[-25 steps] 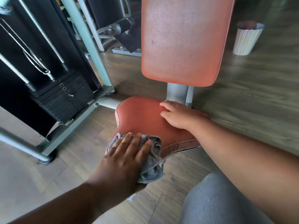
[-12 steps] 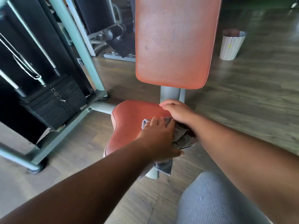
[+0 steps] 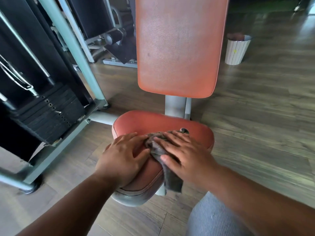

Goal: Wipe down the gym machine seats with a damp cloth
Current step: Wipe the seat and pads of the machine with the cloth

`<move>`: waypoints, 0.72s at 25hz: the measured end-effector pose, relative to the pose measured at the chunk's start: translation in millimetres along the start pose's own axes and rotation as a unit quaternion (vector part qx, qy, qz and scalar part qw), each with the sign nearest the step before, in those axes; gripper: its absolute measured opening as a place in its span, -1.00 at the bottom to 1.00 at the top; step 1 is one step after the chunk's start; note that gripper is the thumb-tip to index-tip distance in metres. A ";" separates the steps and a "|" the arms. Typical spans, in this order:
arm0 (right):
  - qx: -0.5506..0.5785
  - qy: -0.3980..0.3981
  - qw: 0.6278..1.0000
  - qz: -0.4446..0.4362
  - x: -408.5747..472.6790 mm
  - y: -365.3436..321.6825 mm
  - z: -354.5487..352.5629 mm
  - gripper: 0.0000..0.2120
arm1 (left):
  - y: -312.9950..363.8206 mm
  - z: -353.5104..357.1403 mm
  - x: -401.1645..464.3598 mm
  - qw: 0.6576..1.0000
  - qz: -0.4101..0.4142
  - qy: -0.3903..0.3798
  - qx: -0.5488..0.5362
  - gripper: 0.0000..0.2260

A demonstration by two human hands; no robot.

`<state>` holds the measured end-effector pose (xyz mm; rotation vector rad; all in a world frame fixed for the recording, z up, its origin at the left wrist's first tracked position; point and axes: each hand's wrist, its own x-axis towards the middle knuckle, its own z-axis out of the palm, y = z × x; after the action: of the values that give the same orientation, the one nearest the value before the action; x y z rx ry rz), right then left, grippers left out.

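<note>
**Desk:** What have the hands got at this moment?

**Me:** My right hand (image 3: 185,155) lies flat on the grey cloth (image 3: 160,149), fingers spread and fairly straight, pressing it onto the orange seat (image 3: 148,121). The thumb points toward my left hand. Part of the cloth bunches just beyond my fingertips; another part hangs off the near seat edge below my palm.

**Desk:** And the left?

**Me:** My left hand (image 3: 122,157) rests on the seat just beside the right, fingers spread and relaxed, gripping nothing. Its fingertips touch the bunched edge of the cloth.

**Desk:** What's around you?

**Me:** Beyond both hands the orange backrest (image 3: 179,48) stands upright on a grey post (image 3: 175,106). Out past my left hand is a black weight stack (image 3: 51,114) inside a grey-green frame (image 3: 71,48). Far beyond my right hand, a pale ribbed bin (image 3: 237,50) sits on the wood floor (image 3: 264,116). My knee, in grey ribbed fabric (image 3: 213,217), is near my right forearm.
</note>
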<state>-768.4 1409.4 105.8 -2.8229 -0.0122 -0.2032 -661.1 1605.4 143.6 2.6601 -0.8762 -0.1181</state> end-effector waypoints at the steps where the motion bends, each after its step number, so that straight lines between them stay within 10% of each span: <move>1: -0.017 -0.003 1.000 0.007 4.4 12.0 -3.7 -0.41 | -0.3 1.0 -0.9 1.000 -0.001 0.006 0.006 -0.38; 18: -0.058 -0.120 0.983 0.123 127.6 32.9 1.3 -0.51 | 0.0 2.2 -4.2 0.996 -0.061 0.051 -0.032 -0.55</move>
<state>-640.9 1376.7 112.6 -2.9119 0.3019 0.1976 -664.9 1607.2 141.4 2.6332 -0.6668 -0.0384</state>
